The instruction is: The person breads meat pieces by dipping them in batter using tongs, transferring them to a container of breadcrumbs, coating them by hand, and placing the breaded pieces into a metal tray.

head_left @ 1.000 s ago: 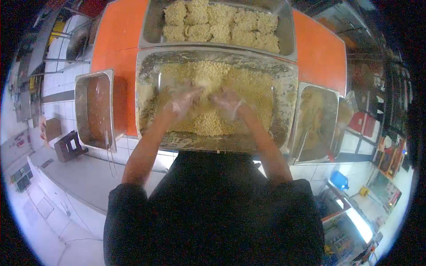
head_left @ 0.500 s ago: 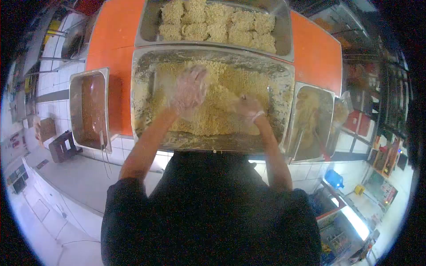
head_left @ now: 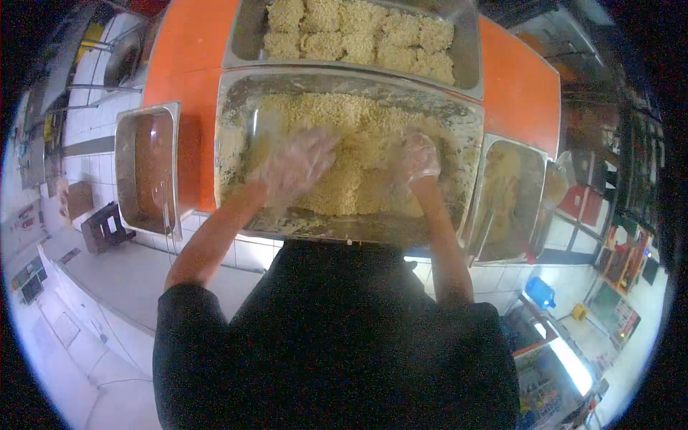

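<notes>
A large metal tray (head_left: 469, 154) holds a bed of pale, grainy crumbs (head_left: 344, 190). Over its left part is my left hand (head_left: 299, 159), in a clear plastic glove, its fingers spread and smeared by motion; I see nothing held in it. My right hand (head_left: 419, 156), gloved too, is at the crumbs in the right part of the tray. Its fingers look curled, but blur hides whether anything is in them. The two hands are apart, with crumbs between them.
Behind, a deep metal pan (head_left: 469, 54) holds several crumb-coated pieces (head_left: 358, 46). At the left stands a pan of brownish liquid (head_left: 154, 165) with a long-handled utensil. Another pan (head_left: 541, 168) with pale contents is at the right. The counter (head_left: 519, 89) is orange.
Since one second ago my hands have moved apart from the middle of the tray. In the last half second my left hand has moved slightly down, and my right hand slightly up and right.
</notes>
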{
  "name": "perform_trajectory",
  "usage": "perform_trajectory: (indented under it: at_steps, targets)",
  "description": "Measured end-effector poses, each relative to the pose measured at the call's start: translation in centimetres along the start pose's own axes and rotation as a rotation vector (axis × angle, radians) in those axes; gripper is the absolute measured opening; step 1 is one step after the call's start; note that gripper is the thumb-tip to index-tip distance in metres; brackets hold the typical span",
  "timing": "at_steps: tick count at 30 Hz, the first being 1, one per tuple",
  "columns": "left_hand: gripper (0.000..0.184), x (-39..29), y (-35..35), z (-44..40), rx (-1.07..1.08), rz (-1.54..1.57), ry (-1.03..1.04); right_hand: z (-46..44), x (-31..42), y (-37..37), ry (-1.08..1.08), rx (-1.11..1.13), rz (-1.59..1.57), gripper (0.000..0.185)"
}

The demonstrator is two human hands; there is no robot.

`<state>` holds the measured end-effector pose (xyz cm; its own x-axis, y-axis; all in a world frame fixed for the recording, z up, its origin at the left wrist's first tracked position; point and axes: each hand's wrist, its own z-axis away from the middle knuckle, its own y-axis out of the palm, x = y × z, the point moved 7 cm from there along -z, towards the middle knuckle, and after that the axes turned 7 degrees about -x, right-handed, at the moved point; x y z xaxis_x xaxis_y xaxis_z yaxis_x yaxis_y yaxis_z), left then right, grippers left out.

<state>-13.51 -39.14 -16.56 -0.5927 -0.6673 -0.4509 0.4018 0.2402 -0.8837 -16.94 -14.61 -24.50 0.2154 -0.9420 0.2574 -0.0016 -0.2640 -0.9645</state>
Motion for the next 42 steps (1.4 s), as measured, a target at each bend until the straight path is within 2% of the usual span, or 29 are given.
perform_trajectory:
  at_steps: [2,4,7,9,12,13,14,15,16,18,19,21,22,24,26,27,28,30,31,32,33,34,35,36,37,39,40,41,42]
  targets:
    - [0.054,-0.9,-4.7,-4.1,-0.193,-0.218,0.01,-0.2,3.2,-5.3,0.021,-0.103,-0.033,0.039]
    - [0.054,0.5,-1.4,-6.7,-0.164,-0.204,0.068,0.6,4.7,-7.1,0.031,-0.1,-0.003,0.038]
    - [0.055,1.5,1.0,-5.4,-0.202,-0.095,0.187,2.0,5.6,-8.3,-0.151,-0.293,0.001,0.04]
    - [0.055,1.3,1.5,-3.0,-0.261,0.014,0.236,2.4,3.4,-7.6,0.17,0.084,0.112,0.038]
    - [0.055,-0.1,2.4,1.3,-0.173,-0.139,0.104,5.0,3.0,-6.9,0.317,0.289,0.04,0.038]
    - [0.054,-0.9,3.1,2.2,-0.046,-0.029,0.144,5.9,3.2,-6.7,0.323,0.297,0.037,0.038]
    - [0.053,-1.9,3.7,3.1,0.076,0.079,0.182,6.2,4.6,-6.2,0.177,0.327,-0.071,0.036]
    - [0.053,-3.6,1.7,3.4,0.079,0.083,0.178,6.6,5.6,-5.5,0.103,0.342,-0.127,0.036]
    - [0.051,-4.3,-1.7,3.2,0.097,0.041,-0.027,7.0,6.6,-4.9,0.03,0.36,-0.184,0.036]
    - [0.048,-1.7,-0.4,4.2,0.12,-0.01,-0.225,7.5,7.6,-3.0,0.068,0.282,-0.336,0.043]
    - [0.045,2.9,5.1,6.1,0.133,-0.179,-0.29,7.8,7.7,-1.2,0.074,0.281,-0.337,0.043]
    - [0.043,5.4,8.0,7.6,0.143,-0.344,-0.356,8.3,7.3,2.4,0.154,0.35,-0.245,0.053]
    - [0.041,3.6,6.9,7.6,-0.046,-0.507,-0.165,7.4,8.3,1.2,0.149,0.354,-0.244,0.053]
    - [0.039,1.0,5.2,7.3,-0.238,-0.671,0.029,5.7,10.0,-1.5,0.333,0.619,-0.227,0.052]
    - [0.041,-0.3,4.9,5.6,-0.152,-0.233,-0.063,5.4,11.0,-1.5,0.293,0.572,-0.223,0.045]
    - [0.041,-0.4,5.2,5.8,-0.152,-0.233,-0.069,5.3,11.3,-1.5,0.256,0.526,-0.221,0.038]
    - [0.041,-0.9,6.1,5.9,-0.126,-0.566,0.054,5.6,11.0,0.1,0.25,0.523,-0.222,0.038]
    - [0.042,-2.0,5.7,5.1,-0.09,-0.898,0.177,7.6,11.4,5.2,0.27,0.721,-0.647,0.032]
    - [0.043,-1.3,4.3,3.8,0.096,-0.624,-0.049,7.5,12.0,4.9,0.265,0.72,-0.649,0.032]
    - [0.045,-0.5,4.3,3.8,0.277,-0.337,-0.268,7.0,12.8,3.1,0.225,0.542,-0.563,0.029]
    - [0.045,0.6,7.1,4.5,0.282,-0.334,-0.271,6.6,13.2,1.6,0.187,0.367,-0.474,0.026]
    - [0.041,0.7,10.2,4.9,-0.053,-0.693,-0.043,8.0,12.0,4.6,0.185,0.377,-0.475,0.026]
    - [0.038,-0.8,11.5,5.9,-0.401,-1.038,0.199,9.8,10.7,9.4,-0.014,0.301,-0.472,0.023]
    - [0.038,-0.7,11.2,5.6,-0.404,-1.043,0.199,9.7,11.1,9.8,-0.115,0.257,-0.468,0.022]
    - [0.034,0.7,11.7,4.5,-0.136,-0.587,0.048,8.7,12.3,8.2,-0.214,0.209,-0.461,0.021]
    - [0.031,0.1,12.5,3.4,0.125,-0.121,-0.076,8.1,13.8,7.0,-0.084,0.537,-0.391,0.017]
    - [0.031,-0.6,11.4,3.5,-0.01,-0.049,-0.203,7.7,13.3,6.1,-0.07,0.532,-0.384,0.017]
    - [0.032,-1.0,10.2,3.8,-0.138,0.029,-0.33,7.5,13.5,4.7,-0.206,0.446,-0.293,0.017]
    - [0.032,-1.1,10.2,4.2,-0.134,0.034,-0.314,7.8,13.5,4.1,-0.268,0.404,-0.244,0.018]
